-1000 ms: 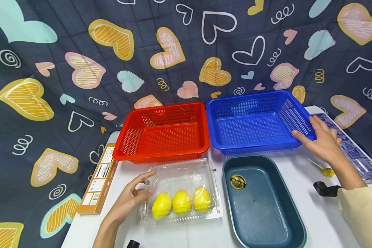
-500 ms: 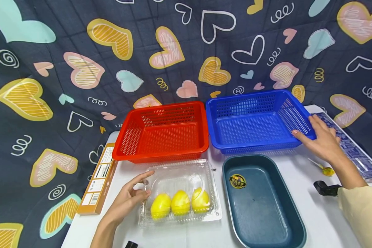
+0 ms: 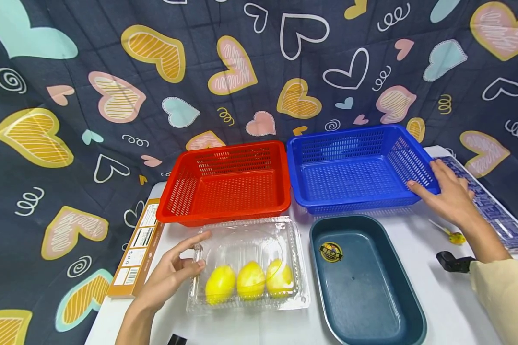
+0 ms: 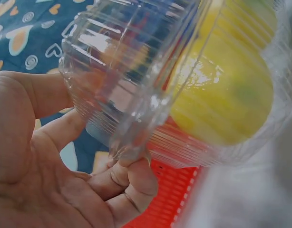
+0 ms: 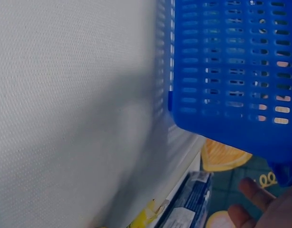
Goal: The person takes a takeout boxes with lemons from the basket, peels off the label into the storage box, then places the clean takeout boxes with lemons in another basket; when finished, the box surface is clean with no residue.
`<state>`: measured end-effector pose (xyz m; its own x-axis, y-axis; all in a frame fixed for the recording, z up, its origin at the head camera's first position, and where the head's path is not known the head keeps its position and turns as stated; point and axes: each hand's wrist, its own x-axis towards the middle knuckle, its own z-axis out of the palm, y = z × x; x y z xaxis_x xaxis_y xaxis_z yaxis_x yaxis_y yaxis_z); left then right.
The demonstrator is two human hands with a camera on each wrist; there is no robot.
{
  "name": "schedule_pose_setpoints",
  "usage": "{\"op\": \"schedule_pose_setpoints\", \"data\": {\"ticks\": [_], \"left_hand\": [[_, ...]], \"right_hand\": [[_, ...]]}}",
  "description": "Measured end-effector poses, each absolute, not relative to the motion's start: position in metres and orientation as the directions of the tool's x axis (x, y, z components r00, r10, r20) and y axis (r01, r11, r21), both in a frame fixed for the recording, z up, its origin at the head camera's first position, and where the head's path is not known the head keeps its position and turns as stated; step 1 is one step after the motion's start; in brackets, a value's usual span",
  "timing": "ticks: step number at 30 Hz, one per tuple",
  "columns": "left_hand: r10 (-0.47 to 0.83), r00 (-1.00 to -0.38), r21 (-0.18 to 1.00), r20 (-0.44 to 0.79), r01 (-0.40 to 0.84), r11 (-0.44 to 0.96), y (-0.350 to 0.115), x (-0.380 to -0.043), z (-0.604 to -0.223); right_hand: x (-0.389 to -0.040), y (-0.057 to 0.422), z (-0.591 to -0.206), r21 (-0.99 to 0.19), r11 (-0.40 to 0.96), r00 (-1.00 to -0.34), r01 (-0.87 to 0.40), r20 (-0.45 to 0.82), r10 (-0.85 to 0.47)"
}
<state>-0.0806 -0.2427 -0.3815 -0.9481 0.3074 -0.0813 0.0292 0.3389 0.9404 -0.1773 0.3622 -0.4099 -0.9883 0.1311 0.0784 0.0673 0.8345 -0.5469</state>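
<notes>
In the head view my left hand (image 3: pixel 166 275) grips the left edge of a clear plastic clamshell box (image 3: pixel 241 244). Up close in the left wrist view, its fingers (image 4: pixel 142 178) curl at the box's ridged rim. Three yellow lemons (image 3: pixel 251 281) sit in a row inside the box, along its near side. My right hand (image 3: pixel 451 194) rests on the near right corner of a blue basket (image 3: pixel 341 201), thumb and forefinger spread along the rim. In the right wrist view two of its fingertips hang below that rim, apart from the basket wall.
A red basket (image 3: pixel 224 220) stands behind the box, beside the blue one. A dark teal tub (image 3: pixel 358 287) lies right of the box. An orange carton (image 3: pixel 134 254) flanks the left, a blue patterned box (image 3: pixel 496 211) the right. A small yellow item (image 3: pixel 456 238) lies by my right wrist.
My left hand has shifted slightly left, bringing the clamshell box and lemons along. The box's far edge now sits higher, against the red basket in view. My right hand has stayed put.
</notes>
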Motion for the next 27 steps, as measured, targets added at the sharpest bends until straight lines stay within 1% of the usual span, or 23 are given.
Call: {"op": "schedule_pose_setpoints", "data": {"ticks": [9, 16, 20, 27], "left_hand": [[0.338, -0.939, 0.928, -0.061, 0.072, 0.367, -0.237, -0.087, -0.360], [0.377, -0.925, 0.924, 0.050, 0.186, 0.333, -0.227, -0.097, -0.345], [0.375, -0.923, 0.915, 0.087, 0.223, 0.337, -0.219, -0.106, -0.335], [0.367, -0.926, 0.910, 0.089, 0.225, 0.348, -0.205, -0.122, -0.325]], "right_hand": [[-0.177, 0.363, -0.411, -0.553, 0.831, -0.987, 0.064, 0.087, 0.134], [-0.177, 0.365, -0.412, -0.556, 0.829, -0.987, 0.059, 0.091, 0.131], [-0.177, 0.365, -0.412, -0.559, 0.827, -0.987, 0.058, 0.091, 0.131], [-0.177, 0.366, -0.414, -0.562, 0.825, -0.988, 0.060, 0.086, 0.130]]}}
